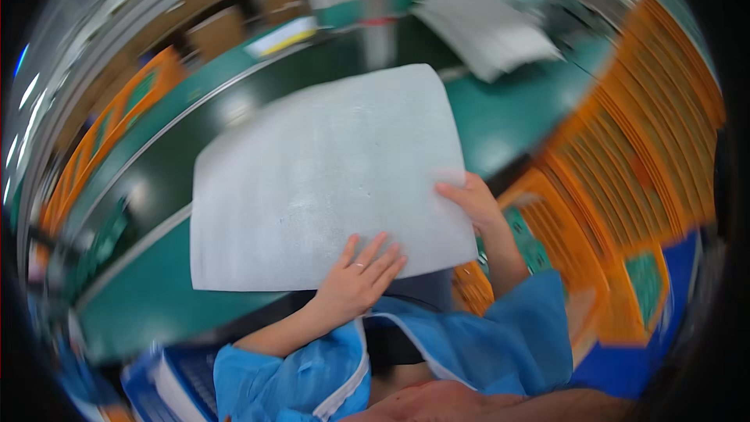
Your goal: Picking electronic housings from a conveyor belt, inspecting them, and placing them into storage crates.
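Hands both on large white foam sheet [320, 180], held above green surface [508, 117]: left hand [355, 277] flat on near edge, right hand [469, 202] gripping right edge. Orange trays [648, 133] stacked close right; surface beyond sheet bare.

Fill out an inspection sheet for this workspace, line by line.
Surface: green worktop, blurred by motion.
Job's things: white foam sheet, held flat above the worktop.
Clutter: stack of similar white sheets farther back; orange racks on the right, more orange frames on the left.
Grippers: left hand pressed flat on the sheet's near edge; right hand gripping its right edge.
Cables: nothing seen.
Surroundings: too blurred to tell.
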Demonstrator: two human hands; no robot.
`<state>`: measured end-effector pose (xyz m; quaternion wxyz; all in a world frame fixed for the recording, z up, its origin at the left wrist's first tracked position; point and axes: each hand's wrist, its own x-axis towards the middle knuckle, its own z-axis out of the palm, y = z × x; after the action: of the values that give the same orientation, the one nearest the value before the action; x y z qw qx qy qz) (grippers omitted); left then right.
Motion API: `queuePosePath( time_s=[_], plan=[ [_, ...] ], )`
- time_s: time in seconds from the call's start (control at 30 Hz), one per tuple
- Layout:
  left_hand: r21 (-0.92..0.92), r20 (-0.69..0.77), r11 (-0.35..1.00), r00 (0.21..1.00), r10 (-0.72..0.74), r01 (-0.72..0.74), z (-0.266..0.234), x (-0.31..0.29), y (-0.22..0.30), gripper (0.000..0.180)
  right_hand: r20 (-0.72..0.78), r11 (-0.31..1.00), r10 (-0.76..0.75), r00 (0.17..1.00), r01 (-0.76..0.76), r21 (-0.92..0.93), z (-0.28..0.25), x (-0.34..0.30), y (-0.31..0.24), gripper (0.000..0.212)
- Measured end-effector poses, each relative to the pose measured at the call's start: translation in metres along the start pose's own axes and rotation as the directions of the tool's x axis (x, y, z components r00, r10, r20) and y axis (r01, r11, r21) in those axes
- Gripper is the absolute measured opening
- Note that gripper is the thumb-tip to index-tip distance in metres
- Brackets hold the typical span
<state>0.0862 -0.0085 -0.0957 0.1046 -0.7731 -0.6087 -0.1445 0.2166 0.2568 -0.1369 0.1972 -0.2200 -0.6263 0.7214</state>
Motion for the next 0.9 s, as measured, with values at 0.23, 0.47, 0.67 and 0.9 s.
queuePosePath(
  time_s=[0.23, 0.47, 0.67, 0.9],
  plan=[
    [-0.186, 0.120, 0.977, 0.984, 0.131, -0.108, 0.069, 0.046, -0.005, 0.063, -0.781, 0.952, 0.097, 0.617, -0.285, -0.107, -0.229, -0.199, 0.078, 0.032],
    [0.000, 0.387, 0.992, 0.914, -0.117, 0.126, 0.106, 0.094, -0.020, 0.088, -0.985, 0.746, -0.122, 0.125, -0.643, -0.174, -0.341, -0.472, 0.268, 0.093],
    [0.169, 0.393, 0.971, 0.892, -0.224, 0.170, 0.108, 0.094, -0.015, 0.079, -0.959, 0.601, 0.273, -0.078, -0.764, 0.234, -0.306, -0.456, 0.310, 0.088],
    [0.202, 0.415, 0.963, 0.875, -0.248, 0.177, 0.111, 0.093, -0.013, 0.071, -0.818, 0.510, -0.556, 0.145, -0.718, -0.474, -0.253, -0.389, 0.241, 0.080]
  ],
)
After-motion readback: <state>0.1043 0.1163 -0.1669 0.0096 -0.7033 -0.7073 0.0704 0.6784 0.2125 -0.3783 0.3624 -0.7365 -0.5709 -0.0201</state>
